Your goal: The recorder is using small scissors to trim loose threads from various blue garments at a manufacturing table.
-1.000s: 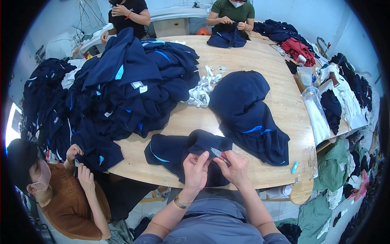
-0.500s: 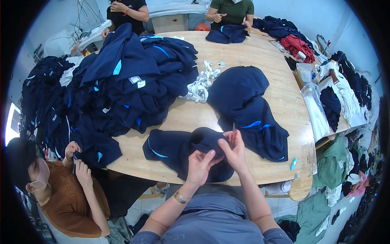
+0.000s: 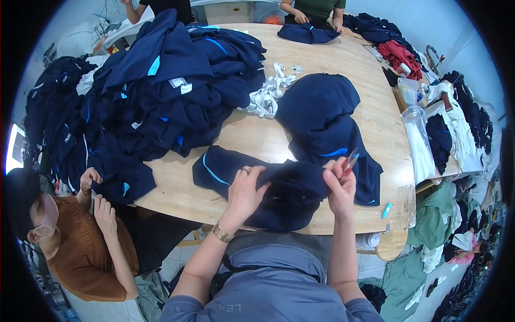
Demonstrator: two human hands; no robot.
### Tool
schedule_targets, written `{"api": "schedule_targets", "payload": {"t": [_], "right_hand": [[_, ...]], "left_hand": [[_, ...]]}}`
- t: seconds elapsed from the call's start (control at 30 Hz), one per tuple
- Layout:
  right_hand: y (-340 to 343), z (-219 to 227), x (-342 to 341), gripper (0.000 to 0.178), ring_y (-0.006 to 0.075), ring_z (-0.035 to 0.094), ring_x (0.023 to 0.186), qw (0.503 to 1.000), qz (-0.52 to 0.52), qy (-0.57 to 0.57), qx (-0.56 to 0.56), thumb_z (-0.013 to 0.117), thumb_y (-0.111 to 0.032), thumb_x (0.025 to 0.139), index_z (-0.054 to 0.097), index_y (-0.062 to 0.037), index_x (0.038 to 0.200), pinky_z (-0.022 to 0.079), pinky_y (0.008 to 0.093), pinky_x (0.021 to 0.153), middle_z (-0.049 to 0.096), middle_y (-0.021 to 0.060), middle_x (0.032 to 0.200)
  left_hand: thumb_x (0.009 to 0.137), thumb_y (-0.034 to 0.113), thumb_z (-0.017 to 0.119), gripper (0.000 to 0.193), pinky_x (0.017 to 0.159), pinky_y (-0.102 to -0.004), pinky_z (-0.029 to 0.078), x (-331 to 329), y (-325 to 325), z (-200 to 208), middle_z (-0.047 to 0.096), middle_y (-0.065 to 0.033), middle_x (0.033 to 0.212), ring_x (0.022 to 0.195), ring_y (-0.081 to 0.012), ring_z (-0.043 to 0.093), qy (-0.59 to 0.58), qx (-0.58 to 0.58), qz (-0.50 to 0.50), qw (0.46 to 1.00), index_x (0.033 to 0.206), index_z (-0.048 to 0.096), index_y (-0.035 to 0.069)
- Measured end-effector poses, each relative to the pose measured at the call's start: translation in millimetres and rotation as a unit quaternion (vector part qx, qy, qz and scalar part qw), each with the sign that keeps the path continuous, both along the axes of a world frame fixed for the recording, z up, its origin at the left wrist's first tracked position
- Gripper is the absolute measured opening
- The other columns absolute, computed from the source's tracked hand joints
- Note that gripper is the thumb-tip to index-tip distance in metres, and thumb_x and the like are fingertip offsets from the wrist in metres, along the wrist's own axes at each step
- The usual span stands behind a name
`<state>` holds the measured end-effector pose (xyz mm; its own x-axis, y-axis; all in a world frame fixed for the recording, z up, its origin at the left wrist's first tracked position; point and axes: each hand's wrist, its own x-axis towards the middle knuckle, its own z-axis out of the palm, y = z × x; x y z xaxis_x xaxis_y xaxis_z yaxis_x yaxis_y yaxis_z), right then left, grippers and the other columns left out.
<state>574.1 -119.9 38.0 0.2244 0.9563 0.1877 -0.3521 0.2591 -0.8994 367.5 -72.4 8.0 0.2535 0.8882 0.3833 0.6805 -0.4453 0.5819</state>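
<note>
Drawn apart since a second ago, the left hand (image 3: 244,189) lies half-curled, grip unclear, on a navy cloth garment (image 3: 287,206) at the wooden table (image 3: 383,123); the right hand (image 3: 341,188) clasps red-handled metal snips (image 3: 347,172). The garment appears unfinished, a navy garment heap (image 3: 166,107) beyond.

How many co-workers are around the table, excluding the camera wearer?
3: one in brown left of the table, one in black at its far left, one in green at its far side. The navy garment pile may hide others.
</note>
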Motion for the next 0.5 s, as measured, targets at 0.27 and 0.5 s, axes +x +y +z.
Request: {"api": "schedule_targets", "payload": {"t": [0.27,0.5], "right_hand": [[8.6,-12.4,44.5,0.030,0.0038,0.035,0.066,0.991,-0.108,-0.082,-0.007,0.059,0.000,0.083,0.033,-0.0122,0.075,0.029,0.0168,0.061,0.040,-0.0034,0.071],[12.3,-24.6,37.1,0.030,0.0035,0.039,0.065,0.994,-0.079,-0.039,-0.058,0.062,-0.002,0.082,0.035,-0.0130,0.075,0.032,0.0169,0.060,0.042,-0.0043,0.070]], "left_hand": [[0.095,0.023,0.046,0.025,0.075,-0.0222,0.047,-32.9,22.0,6.4,0.064,-0.0019,0.095,0.085,-0.0078,0.059,-0.506,-0.532,-0.268,0.624,0.098,0.060,0.003],[0.094,0.030,0.046,0.032,0.080,-0.0273,0.050,-33.3,28.9,-9.0,0.064,-0.0067,0.099,0.089,-0.0138,0.061,-0.614,-0.601,-0.141,0.493,0.101,0.060,0.001]]}}
